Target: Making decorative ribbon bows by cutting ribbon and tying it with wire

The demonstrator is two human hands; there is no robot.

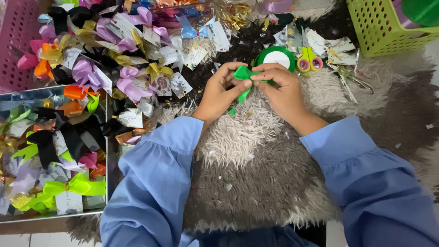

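Both hands pinch a green ribbon bow (243, 75) over the shaggy grey rug (256, 155): the left hand (219, 91) grips its folded middle, the right hand (281, 89) closes on the loop. The green ribbon spool (276, 57) lies just behind. If either pinch loosens, the folds would likely spring open

One head-worn camera looks steeply down from close above, facing forward over the blue sleeves (155, 183) onto the shaggy rug (256, 174) below.
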